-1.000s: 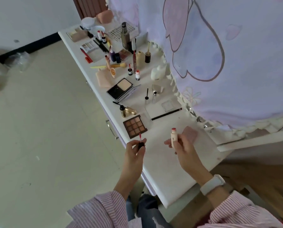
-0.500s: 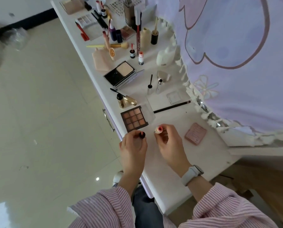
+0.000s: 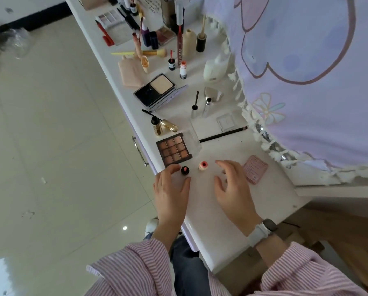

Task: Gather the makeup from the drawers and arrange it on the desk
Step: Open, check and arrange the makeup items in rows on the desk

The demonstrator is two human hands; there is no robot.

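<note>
Pink-topped tube [image 3: 203,165] and dark cap [image 3: 185,170] stand upright on the desk [image 3: 217,231] by the palette [image 3: 174,149]. Left hand [image 3: 172,193] cups the cap loosely; right hand [image 3: 234,191] is spread, holding nothing. Both light, slick, tippy: pinch the sides low.

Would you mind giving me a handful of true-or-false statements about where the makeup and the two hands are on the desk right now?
1. The eyeshadow palette lies open on the desk. True.
2. The right hand grips the pale tube. False: its fingers are spread beside the tube, which stands alone.
3. The black-capped applicator stands between the left hand's finger and thumb. True.
4. The black pencil stands upright. False: it lies flat beyond the palette.
5. The pink compact is on the floor. False: it lies on the desk beside the right hand.
</note>
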